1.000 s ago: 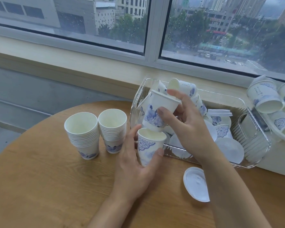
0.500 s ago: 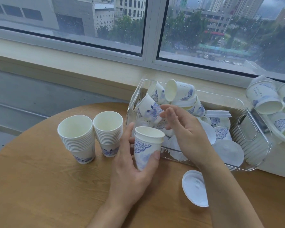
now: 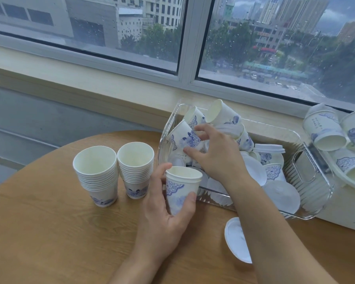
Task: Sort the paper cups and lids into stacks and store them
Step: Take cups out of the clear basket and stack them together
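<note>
1. Quick progress check from my remote seat: two cup stacks are already standing on the worktop (image 3: 39, 232). The left stack (image 3: 96, 175) and the right stack (image 3: 136, 170) sit side by side, nearly touching, left of the hands. So the cup half is well underway, I'd say.

2. The left hand (image 3: 162, 220) holds a small nested stack of cups (image 3: 181, 188) upright, fingers and thumb curled round it, just in front of the near left corner of the clear bin (image 3: 314, 201). It looks like only two or three cups deep, though I can't count them for sure.

3. The right hand (image 3: 215, 156) is reaching into the bin, and its fingers are closing narrow around a tilted loose cup (image 3: 182, 136) at the bin's left end. I can't tell if the cup is actually lifted yet or only pinched.

4. Still left, as far as I can see: a jumble of cups lying every which way in the bin, plus flat white lids (image 3: 281, 195) scattered along its near right side. One capped cup (image 3: 267, 150) sits in the middle.

5. More cups are piled in a white tub (image 3: 346, 220) on the far right, untouched.

6. One stray lid (image 3: 235, 240) lies on the worktop near the right forearm. No lid stack exists yet, and nothing looks stored. Roughly halfway on cups, lids barely started.
</note>
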The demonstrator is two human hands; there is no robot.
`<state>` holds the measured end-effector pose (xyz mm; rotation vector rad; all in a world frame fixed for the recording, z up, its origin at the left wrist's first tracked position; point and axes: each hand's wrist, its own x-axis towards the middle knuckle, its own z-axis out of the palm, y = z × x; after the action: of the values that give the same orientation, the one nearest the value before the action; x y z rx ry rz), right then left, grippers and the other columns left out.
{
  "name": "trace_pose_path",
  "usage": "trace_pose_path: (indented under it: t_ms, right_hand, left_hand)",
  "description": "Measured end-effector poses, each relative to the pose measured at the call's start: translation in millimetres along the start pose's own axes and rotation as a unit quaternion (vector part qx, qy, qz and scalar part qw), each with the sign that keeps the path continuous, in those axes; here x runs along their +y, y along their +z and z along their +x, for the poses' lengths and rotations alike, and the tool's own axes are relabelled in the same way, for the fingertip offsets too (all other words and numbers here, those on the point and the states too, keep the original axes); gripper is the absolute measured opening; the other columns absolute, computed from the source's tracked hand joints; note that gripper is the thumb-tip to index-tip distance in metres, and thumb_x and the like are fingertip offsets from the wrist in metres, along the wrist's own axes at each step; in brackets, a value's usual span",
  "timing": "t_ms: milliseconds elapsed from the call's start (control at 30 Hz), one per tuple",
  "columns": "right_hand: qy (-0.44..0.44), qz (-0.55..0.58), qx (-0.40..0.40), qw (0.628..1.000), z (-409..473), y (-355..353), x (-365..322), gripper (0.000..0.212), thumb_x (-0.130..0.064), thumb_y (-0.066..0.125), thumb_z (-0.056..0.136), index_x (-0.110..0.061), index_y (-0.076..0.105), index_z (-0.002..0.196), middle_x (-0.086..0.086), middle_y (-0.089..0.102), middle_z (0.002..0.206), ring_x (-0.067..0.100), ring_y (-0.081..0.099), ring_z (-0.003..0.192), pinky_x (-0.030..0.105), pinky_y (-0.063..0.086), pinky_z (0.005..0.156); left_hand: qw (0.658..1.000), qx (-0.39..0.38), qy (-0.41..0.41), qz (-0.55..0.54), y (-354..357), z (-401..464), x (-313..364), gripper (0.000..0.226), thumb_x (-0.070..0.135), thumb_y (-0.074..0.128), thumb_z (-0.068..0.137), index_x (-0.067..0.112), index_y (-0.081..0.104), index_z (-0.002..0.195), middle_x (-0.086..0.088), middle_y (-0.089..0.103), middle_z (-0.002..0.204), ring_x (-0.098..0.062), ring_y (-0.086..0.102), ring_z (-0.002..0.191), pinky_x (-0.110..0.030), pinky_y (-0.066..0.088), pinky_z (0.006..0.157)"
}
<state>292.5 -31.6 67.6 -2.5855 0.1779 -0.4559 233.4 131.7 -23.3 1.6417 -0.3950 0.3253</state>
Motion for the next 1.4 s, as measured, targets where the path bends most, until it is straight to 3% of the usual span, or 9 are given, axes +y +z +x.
trace_pose_path:
  t_ms: [200, 333, 500, 700, 800, 967, 1133, 1233, 1400]
  right_hand:
    - [0.022, 0.005, 0.026, 0.999, -7, -1, -4, 0.057, -0.054, 0.076, 0.085, -0.038, 0.057, 0.136, -0.015, 0.071, 0.111, 0.018, 0.061, 0.11, 0.033, 0.039, 0.084]
    - [0.016, -0.004, 0.002, 1.0, -7, 2, -7, 0.059, -0.053, 0.077, 0.085, -0.04, 0.055, 0.139, -0.011, 0.07, 0.117, 0.019, 0.062, 0.113, 0.032, 0.037, 0.084]
    - [0.055, 0.108, 0.042, 0.992, -16, -13, -7, 0.053, -0.048, 0.083, 0.08, -0.038, 0.063, 0.128, -0.017, 0.069, 0.102, 0.009, 0.066, 0.099, 0.035, 0.052, 0.088]
    - [0.095, 0.371, -0.025, 0.923, -40, -35, -4, 0.041, -0.028, 0.086, 0.084, -0.029, 0.068, 0.121, 0.004, 0.077, 0.105, 0.002, 0.062, 0.055, 0.01, 0.042, 0.05]
    - [0.092, 0.415, -0.059, 0.903, -52, -37, -8, 0.041, -0.02, 0.083, 0.086, -0.023, 0.067, 0.124, 0.012, 0.076, 0.108, 0.001, 0.058, 0.048, 0.008, 0.039, 0.044]
    - [0.064, 0.381, -0.124, 0.914, -58, -28, -1, 0.053, -0.036, 0.087, 0.078, -0.039, 0.066, 0.127, 0.008, 0.076, 0.112, 0.021, 0.075, 0.072, 0.026, 0.057, 0.062]
    - [0.031, 0.352, -0.133, 0.926, -59, -31, 2, 0.064, -0.043, 0.084, 0.078, -0.051, 0.057, 0.136, 0.005, 0.076, 0.108, 0.014, 0.053, 0.05, 0.024, 0.046, 0.049]
    - [0.022, 0.321, -0.108, 0.941, -59, -32, 4, 0.073, -0.052, 0.084, 0.073, -0.064, 0.051, 0.137, -0.001, 0.075, 0.109, 0.019, 0.049, 0.053, 0.029, 0.05, 0.054]
    - [-0.005, 0.309, -0.097, 0.946, -59, -31, 5, 0.071, -0.054, 0.083, 0.074, -0.063, 0.052, 0.138, -0.003, 0.076, 0.106, 0.026, 0.049, 0.053, 0.04, 0.055, 0.056]
  left_hand:
    - [1.0, -0.002, 0.002, 0.003, 1, -1, -3, 0.069, 0.051, 0.073, 0.084, 0.034, 0.044, 0.145, 0.009, 0.067, 0.117, -0.019, 0.073, 0.093, -0.042, 0.061, 0.078]
    - [1.0, -0.002, -0.003, 0.011, 0, -1, -4, 0.071, 0.052, 0.073, 0.083, 0.035, 0.044, 0.146, 0.008, 0.067, 0.118, -0.019, 0.073, 0.094, -0.04, 0.06, 0.081]
    - [1.0, 0.002, -0.007, 0.012, -1, -1, -2, 0.072, 0.053, 0.073, 0.083, 0.036, 0.044, 0.146, 0.012, 0.067, 0.118, -0.016, 0.072, 0.097, -0.037, 0.059, 0.083]
    - [1.0, 0.002, -0.003, 0.021, -1, -2, -1, 0.086, 0.054, 0.074, 0.081, 0.039, 0.035, 0.157, 0.017, 0.065, 0.122, -0.01, 0.071, 0.105, -0.02, 0.054, 0.089]
    - [1.0, -0.003, 0.002, 0.028, -1, -2, 0, 0.093, 0.054, 0.075, 0.08, 0.042, 0.03, 0.161, 0.019, 0.066, 0.123, -0.008, 0.07, 0.106, -0.018, 0.053, 0.089]
    - [0.999, -0.019, 0.014, 0.029, -1, -1, 1, 0.099, 0.053, 0.074, 0.082, 0.038, 0.022, 0.165, 0.023, 0.066, 0.128, -0.01, 0.071, 0.108, -0.024, 0.056, 0.092]
    - [0.999, -0.025, 0.014, 0.032, -1, -1, -1, 0.096, 0.051, 0.074, 0.084, 0.042, 0.022, 0.164, 0.01, 0.065, 0.142, -0.012, 0.069, 0.119, -0.042, 0.057, 0.1]
    - [0.999, -0.024, 0.015, 0.035, 1, -2, 0, 0.093, 0.049, 0.074, 0.084, 0.041, 0.027, 0.163, 0.01, 0.066, 0.14, -0.011, 0.069, 0.119, -0.038, 0.057, 0.099]
    - [0.999, -0.017, 0.008, 0.041, 1, -2, -4, 0.092, 0.051, 0.074, 0.084, 0.042, 0.028, 0.162, 0.008, 0.063, 0.144, -0.013, 0.066, 0.125, -0.041, 0.056, 0.102]
